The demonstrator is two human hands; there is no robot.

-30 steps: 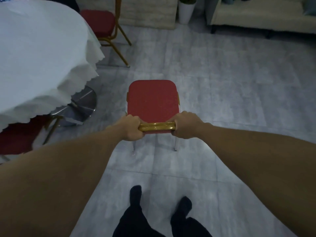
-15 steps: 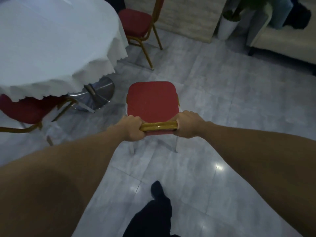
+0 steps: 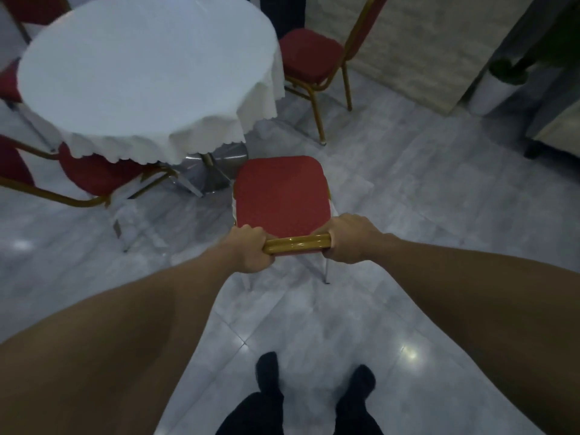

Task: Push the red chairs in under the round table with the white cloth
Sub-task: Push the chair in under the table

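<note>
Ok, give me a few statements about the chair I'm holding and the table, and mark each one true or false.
1. Both hands grip the gold top rail of the chair: the left hand and the right hand sit at either end of the rail. True.
2. The held chair's red seat is already under the white tablecloth. False: the seat is clear of the cloth, out on the floor beside the table.
3. Another red chair at the left is partly under the cloth. True.
4. The table stands on four wooden legs. False: a shiny metal pedestal base shows below the cloth.
</note>
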